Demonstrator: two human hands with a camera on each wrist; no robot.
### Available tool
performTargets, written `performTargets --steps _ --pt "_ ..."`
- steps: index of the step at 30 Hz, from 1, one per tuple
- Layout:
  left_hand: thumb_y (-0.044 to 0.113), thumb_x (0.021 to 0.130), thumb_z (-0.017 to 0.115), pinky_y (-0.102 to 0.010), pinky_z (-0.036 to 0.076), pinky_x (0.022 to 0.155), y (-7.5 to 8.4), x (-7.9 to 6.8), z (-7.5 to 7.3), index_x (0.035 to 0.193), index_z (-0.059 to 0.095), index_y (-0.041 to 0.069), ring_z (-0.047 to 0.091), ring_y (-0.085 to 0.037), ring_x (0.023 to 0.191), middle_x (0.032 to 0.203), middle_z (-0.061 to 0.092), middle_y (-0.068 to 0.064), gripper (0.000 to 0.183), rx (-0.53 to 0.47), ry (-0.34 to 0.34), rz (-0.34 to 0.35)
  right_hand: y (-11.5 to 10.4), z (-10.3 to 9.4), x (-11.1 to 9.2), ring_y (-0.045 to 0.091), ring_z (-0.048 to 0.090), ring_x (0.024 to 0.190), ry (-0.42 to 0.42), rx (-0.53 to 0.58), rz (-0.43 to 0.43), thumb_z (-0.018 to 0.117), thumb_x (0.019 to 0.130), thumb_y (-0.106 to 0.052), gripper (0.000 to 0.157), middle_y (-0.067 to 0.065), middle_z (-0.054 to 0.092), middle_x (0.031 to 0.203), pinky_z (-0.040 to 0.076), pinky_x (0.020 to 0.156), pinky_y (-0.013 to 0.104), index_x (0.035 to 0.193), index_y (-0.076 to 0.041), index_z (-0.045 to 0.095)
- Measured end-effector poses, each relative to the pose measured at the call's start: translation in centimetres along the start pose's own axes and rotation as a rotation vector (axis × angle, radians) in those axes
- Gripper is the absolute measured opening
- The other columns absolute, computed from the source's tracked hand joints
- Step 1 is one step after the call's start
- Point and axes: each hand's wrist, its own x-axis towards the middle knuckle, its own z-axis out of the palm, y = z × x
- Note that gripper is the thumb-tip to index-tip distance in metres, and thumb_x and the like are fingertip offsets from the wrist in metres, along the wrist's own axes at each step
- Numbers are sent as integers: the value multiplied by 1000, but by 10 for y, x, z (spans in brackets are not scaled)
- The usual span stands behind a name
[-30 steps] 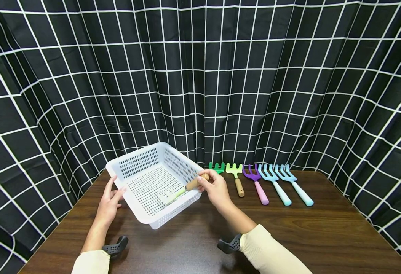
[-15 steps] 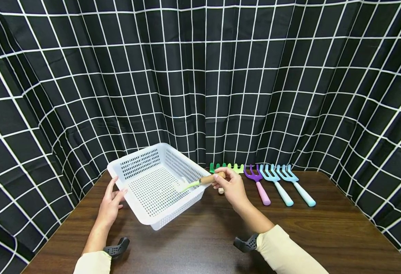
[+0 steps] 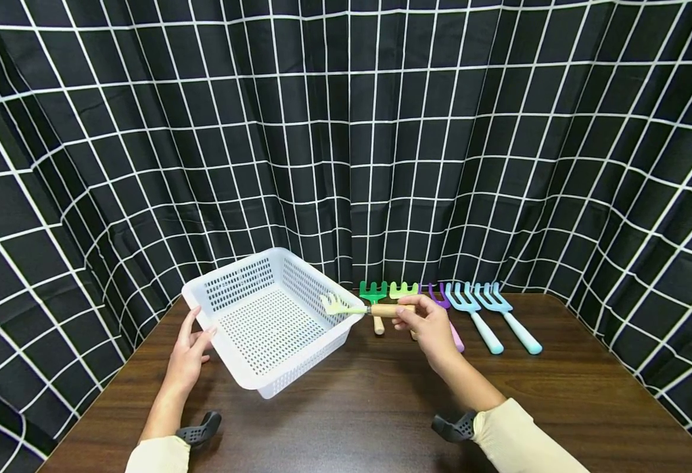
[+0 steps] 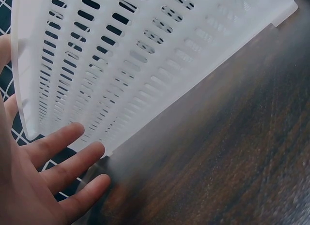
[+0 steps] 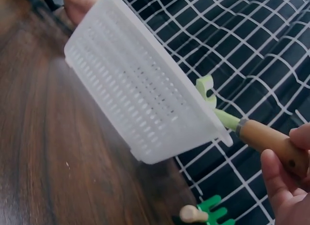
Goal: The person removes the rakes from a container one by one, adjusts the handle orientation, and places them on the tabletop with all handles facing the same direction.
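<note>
A white perforated basket (image 3: 225,353) is tilted above the table, and my left hand (image 3: 187,358) holds its left rim. In the left wrist view, the fingers (image 4: 77,159) of that hand spread by the outer wall of the basket (image 4: 121,80). My right hand (image 3: 427,328) pinches the end of the wooden handle of a light-green hand rake (image 3: 390,310). The rake's tines lie over the basket's right side, with its neck crossing the rim. In the right wrist view, thumb and fingers press on the handle (image 5: 271,140), and the rim partly hides the tines.
A row of hand rakes lies along the table's back: dark green (image 3: 373,292), light green (image 3: 403,290), purple with a pink handle (image 3: 457,338), and two blue ones (image 3: 466,299). The wooden table (image 3: 334,427) meets a black gridded curtain (image 3: 346,131).
My right hand has moved right, drawing the hand rake up from the basket's inside to its right rim. The rake now lies nearly level. The left hand and basket stay almost still.
</note>
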Motion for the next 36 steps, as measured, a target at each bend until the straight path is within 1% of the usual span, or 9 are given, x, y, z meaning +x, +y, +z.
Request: performTargets --steps 8,10,15,19,21,25,28,31,36 --pt "35 102 46 -43 46 83 -2 2 0 157 12 22 56 -10 91 125 54 -28 66 -21 -2 7 -5 -16 -1 18 66 65 18 56 40 61 91 7 26 10 61 84 55 66 31 111 20 53" --pt "35 102 46 -43 46 83 -3 2 -1 157 12 22 56 -8 90 125 54 -29 66 -20 -1 6 -6 -20 0 18 66 66 27 60 48 61 91 7 25 10 61 86 55 66 29 111 19 53" --pt "36 102 45 -42 46 83 -3 1 -1 157 12 22 56 -8 90 126 54 -29 66 -15 0 2 -5 -27 0 18 66 73 25 97 50 62 90 8 15 12 60 95 55 70 31 105 10 60" --pt "37 102 46 -44 46 83 -3 1 -1 157 13 22 56 -11 91 126 55 -29 66 -12 4 0 -6 -32 -1 19 64 78 15 134 46 62 90 9 22 11 60 98 55 74 35 109 18 55" --pt "37 102 46 -44 46 84 -2 2 -1 157 13 22 56 -12 92 126 55 -29 66 -10 6 -2 -7 -36 -2 18 64 78 12 161 31 61 89 10 25 9 61 96 55 73 33 111 21 53" --pt "37 102 46 -46 46 84 -2 2 0 157 14 22 56 -14 93 126 55 -28 66 -14 3 -3 -9 -46 -3 17 65 76 12 215 -10 61 89 11 15 7 65 94 55 69 29 105 11 61" --pt "36 102 47 -46 46 84 -3 2 1 157 15 22 56 -14 93 125 55 -28 66 -23 3 -1 -10 -53 -4 16 66 72 34 220 -29 61 90 11 13 7 66 90 55 66 27 101 4 65" --pt "35 101 47 -45 46 84 -3 3 0 157 15 22 55 -13 92 124 55 -28 65 -31 6 4 -10 -60 -5 16 66 68 64 195 -34 62 90 9 12 6 65 87 55 65 26 101 4 65" --pt "36 102 47 -45 45 84 -3 2 -1 157 14 23 56 -13 93 125 54 -27 66 -44 3 -1 -8 -70 -5 15 66 66 107 196 -33 62 89 10 15 5 63 86 54 64 26 96 -1 68"
